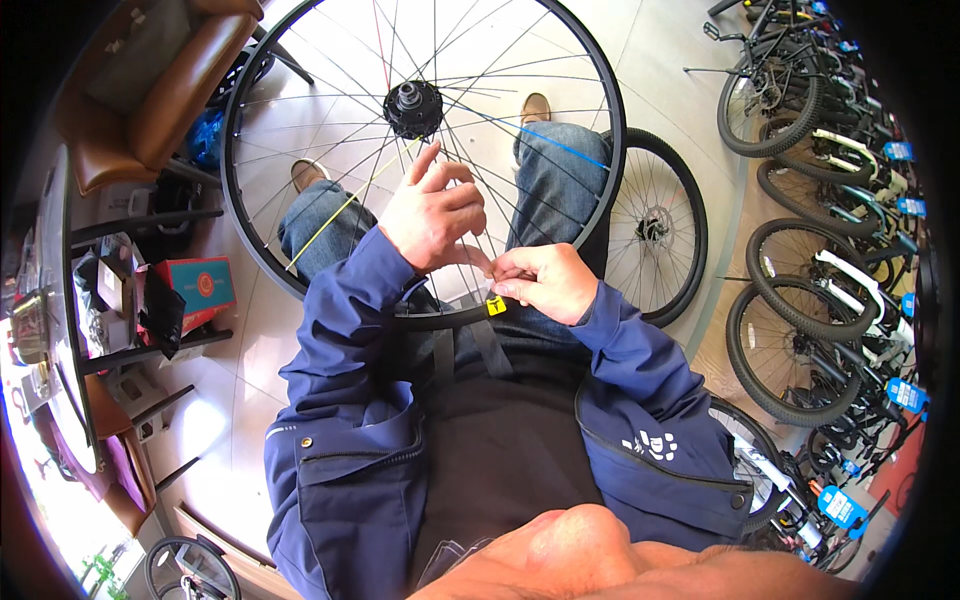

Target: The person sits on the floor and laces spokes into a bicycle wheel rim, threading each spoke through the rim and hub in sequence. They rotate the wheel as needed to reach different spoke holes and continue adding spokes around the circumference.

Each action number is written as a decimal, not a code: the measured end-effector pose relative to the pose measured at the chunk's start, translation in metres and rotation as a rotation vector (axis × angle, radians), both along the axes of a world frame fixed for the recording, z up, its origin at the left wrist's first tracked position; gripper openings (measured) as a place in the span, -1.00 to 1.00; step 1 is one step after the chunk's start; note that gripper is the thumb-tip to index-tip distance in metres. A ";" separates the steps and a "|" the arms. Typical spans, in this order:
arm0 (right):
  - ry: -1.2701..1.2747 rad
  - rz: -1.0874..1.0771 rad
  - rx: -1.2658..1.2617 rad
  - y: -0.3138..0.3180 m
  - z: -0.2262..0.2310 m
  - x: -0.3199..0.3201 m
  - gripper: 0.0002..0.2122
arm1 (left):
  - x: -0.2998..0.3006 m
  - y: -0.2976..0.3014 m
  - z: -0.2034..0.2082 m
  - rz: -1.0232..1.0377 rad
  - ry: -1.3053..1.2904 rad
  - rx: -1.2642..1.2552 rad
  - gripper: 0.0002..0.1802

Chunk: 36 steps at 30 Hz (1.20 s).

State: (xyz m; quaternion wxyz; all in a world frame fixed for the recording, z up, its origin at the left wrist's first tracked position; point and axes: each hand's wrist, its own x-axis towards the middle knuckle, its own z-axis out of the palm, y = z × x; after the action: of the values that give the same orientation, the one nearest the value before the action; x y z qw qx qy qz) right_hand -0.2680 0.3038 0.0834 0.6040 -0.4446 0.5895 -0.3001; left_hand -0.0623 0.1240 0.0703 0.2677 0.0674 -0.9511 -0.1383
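2 hands (432,215) (545,282) pinch 1 thin silver spoke (470,250) of our black bare-rimmed wheel (612,150); we risk over-bending it if grip slips.

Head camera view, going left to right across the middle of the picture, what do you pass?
Brown leather chair → red and blue box on a shelf → left hand on the spokes → right hand at the wheel rim → second wheel with tyre on the floor → row of parked bicycles.
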 end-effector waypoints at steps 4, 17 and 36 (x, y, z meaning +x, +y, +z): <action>-0.115 -0.005 0.033 -0.002 0.000 -0.003 -0.80 | 0.003 -0.003 -0.003 -0.015 -0.002 0.043 -0.45; 0.580 -0.084 -0.458 0.000 -0.011 0.025 -0.72 | 0.004 -0.004 -0.011 -0.038 -0.003 -0.068 -0.46; 0.456 -0.181 -0.425 -0.064 0.005 -0.044 -0.86 | 0.003 0.001 -0.022 0.064 -0.142 -0.013 -0.59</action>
State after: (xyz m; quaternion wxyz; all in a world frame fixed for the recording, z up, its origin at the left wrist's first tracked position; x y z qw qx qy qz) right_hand -0.3123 0.2394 0.0887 0.3209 -0.5624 0.6709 -0.3614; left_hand -0.0597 0.1247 0.0486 0.2043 0.1057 -0.9659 -0.1185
